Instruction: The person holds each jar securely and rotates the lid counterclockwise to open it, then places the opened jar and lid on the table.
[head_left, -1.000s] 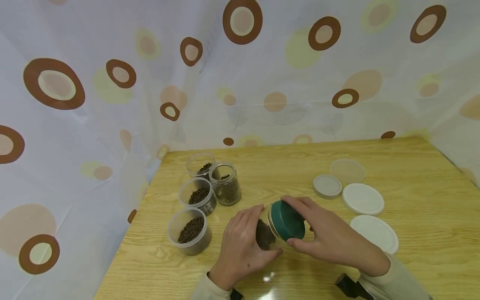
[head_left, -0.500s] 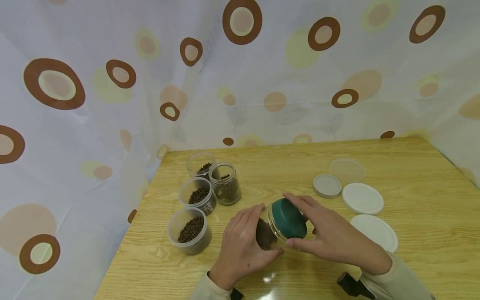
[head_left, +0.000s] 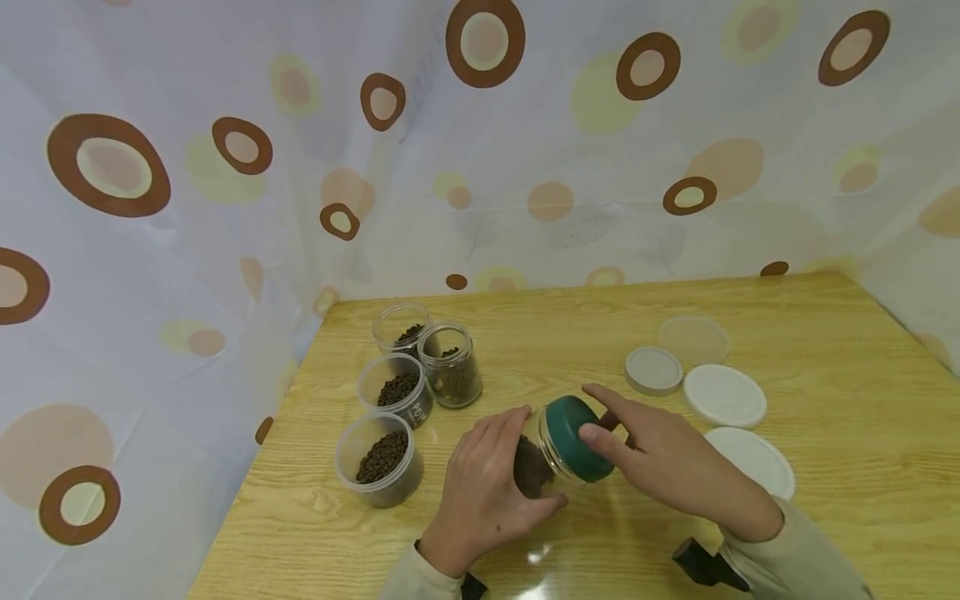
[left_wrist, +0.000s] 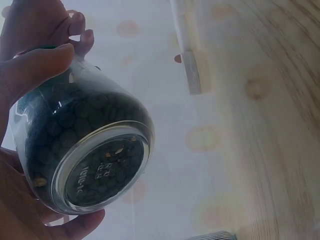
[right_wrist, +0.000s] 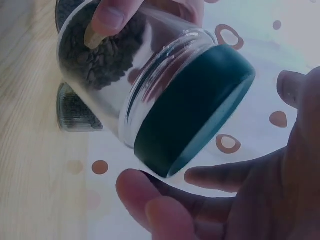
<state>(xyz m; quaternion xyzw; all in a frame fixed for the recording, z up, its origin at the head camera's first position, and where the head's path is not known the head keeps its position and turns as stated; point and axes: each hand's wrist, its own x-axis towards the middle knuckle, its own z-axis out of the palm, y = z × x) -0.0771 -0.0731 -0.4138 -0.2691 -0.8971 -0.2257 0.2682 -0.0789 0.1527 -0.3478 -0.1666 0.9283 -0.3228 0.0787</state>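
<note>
A clear jar [head_left: 534, 467] partly filled with dark brown pellets leans over to the right above the table. My left hand [head_left: 487, 492] grips it around its body. In the left wrist view the glass base [left_wrist: 107, 170] shows embossed marks, with pellets behind it. A dark green lid [head_left: 576, 439] covers the mouth; the right wrist view shows the lid [right_wrist: 195, 110] sitting over the threaded neck. My right hand [head_left: 667, 458] is spread around the lid, and in its wrist view the fingers [right_wrist: 170, 220] stand apart from it.
Several uncovered containers of pellets stand at left, among them a front tub [head_left: 378, 461] and a glass jar [head_left: 452, 367]. Loose lids lie at right: a grey one [head_left: 654, 372], a translucent one [head_left: 695, 340] and white ones [head_left: 725, 397]. A patterned curtain [head_left: 510, 150] surrounds the table.
The right hand's fingers and thumb have come off the green lid and spread, the thumb shifting upward. The lid has turned slightly with the jar; the left hand keeps its hold.
</note>
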